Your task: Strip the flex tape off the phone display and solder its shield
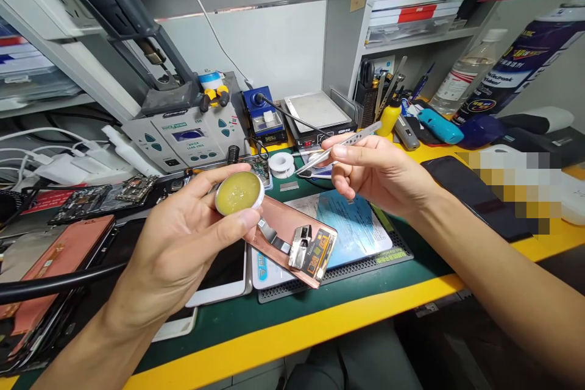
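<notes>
From here I see the left hand [187, 228] gripping a tin of yellow paste [238, 193] near the pink panel [284, 221]; the right hand [381, 167] pinches tweezers [354, 138]. Probably the paste is being readied; the next move calls for steady tips.

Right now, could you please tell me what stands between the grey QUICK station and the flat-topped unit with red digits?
The blue soldering station; the head view shows it.

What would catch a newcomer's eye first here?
Probably the round, white-rimmed tub of yellow-green paste in the left hand, near the middle. To its right, slim silver metal tweezers sit in the right hand. A tall dark-blue can stands out at upper right.
</notes>
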`<state>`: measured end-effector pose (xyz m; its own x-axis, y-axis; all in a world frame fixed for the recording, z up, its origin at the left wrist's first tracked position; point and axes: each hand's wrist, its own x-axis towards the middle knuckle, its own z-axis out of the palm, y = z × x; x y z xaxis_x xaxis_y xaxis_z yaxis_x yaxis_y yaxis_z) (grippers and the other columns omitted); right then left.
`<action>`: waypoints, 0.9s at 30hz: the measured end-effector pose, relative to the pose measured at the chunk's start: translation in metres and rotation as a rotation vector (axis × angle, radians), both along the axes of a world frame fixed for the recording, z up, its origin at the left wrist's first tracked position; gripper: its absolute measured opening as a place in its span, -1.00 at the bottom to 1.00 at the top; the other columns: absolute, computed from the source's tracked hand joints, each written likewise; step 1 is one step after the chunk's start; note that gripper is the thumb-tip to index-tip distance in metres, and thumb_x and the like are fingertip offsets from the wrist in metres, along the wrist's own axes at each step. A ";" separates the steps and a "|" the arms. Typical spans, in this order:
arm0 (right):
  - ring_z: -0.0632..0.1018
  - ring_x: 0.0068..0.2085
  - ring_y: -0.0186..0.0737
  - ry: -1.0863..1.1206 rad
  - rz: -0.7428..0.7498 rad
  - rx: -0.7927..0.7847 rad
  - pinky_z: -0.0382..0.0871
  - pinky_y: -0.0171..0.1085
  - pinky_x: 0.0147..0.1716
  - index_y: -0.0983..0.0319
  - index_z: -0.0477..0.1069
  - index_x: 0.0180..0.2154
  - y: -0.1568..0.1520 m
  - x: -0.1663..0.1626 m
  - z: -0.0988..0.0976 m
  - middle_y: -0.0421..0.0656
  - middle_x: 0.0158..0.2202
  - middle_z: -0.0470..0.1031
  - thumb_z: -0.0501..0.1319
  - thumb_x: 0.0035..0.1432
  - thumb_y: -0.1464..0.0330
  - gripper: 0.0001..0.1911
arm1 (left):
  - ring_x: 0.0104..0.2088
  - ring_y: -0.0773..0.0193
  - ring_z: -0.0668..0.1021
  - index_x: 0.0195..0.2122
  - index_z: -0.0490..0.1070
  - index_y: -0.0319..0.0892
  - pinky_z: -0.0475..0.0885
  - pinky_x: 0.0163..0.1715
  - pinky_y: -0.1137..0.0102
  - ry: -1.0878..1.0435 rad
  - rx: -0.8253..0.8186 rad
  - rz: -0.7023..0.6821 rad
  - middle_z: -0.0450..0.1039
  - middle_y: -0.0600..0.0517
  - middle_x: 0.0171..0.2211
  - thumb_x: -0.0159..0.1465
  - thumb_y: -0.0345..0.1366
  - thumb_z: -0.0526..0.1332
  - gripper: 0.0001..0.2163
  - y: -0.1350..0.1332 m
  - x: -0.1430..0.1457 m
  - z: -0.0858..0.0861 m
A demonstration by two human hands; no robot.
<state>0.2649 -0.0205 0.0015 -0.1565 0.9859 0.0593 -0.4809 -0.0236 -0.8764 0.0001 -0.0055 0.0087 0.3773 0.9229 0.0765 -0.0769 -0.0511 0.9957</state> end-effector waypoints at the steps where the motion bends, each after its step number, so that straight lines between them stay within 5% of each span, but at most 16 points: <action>1: 0.61 -0.56 -0.37 -0.001 0.003 0.002 0.46 -0.47 -0.65 0.33 0.66 -0.26 0.000 0.000 0.000 -0.13 -0.33 0.71 0.50 0.09 0.43 -0.85 | -0.42 0.31 0.61 0.03 0.57 -0.11 0.59 -0.43 0.49 -0.004 -0.008 -0.010 0.62 0.02 -0.33 0.14 -0.34 0.51 -0.60 0.000 -0.001 0.000; 8: 0.61 -0.56 -0.38 -0.014 0.016 0.016 0.46 -0.48 -0.64 0.31 0.67 -0.26 0.000 0.001 -0.001 -0.15 -0.36 0.70 0.50 0.12 0.42 -0.88 | -0.38 0.30 0.65 0.09 0.54 -0.09 0.61 -0.37 0.49 0.058 0.032 -0.013 0.66 0.01 -0.23 0.17 -0.36 0.48 -0.56 -0.002 -0.002 -0.001; 18: 0.63 -0.55 -0.34 -0.053 0.002 0.026 0.46 -0.45 -0.63 0.27 0.68 -0.27 -0.001 -0.002 -0.003 -0.14 -0.36 0.70 0.52 0.08 0.39 -0.85 | -0.05 0.09 0.67 0.14 0.45 0.02 0.57 0.06 0.19 0.521 0.721 0.206 0.59 0.04 0.00 0.14 -0.33 0.48 -0.47 -0.013 -0.001 -0.023; 27: 0.63 -0.53 -0.28 -0.179 0.044 0.065 0.44 -0.43 -0.61 0.21 0.69 -0.25 -0.010 -0.007 -0.001 -0.20 -0.55 0.60 0.54 0.08 0.35 -0.84 | -0.21 0.22 0.59 0.01 0.36 -0.14 0.57 -0.23 0.35 0.604 1.070 0.227 0.49 -0.01 -0.16 0.15 -0.37 0.46 -0.57 -0.017 0.006 -0.016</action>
<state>0.2581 -0.0310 0.0009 -0.2134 0.9728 0.0896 -0.3172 0.0177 -0.9482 0.0061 -0.0222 -0.0071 0.4536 0.5538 0.6983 0.4944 -0.8082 0.3199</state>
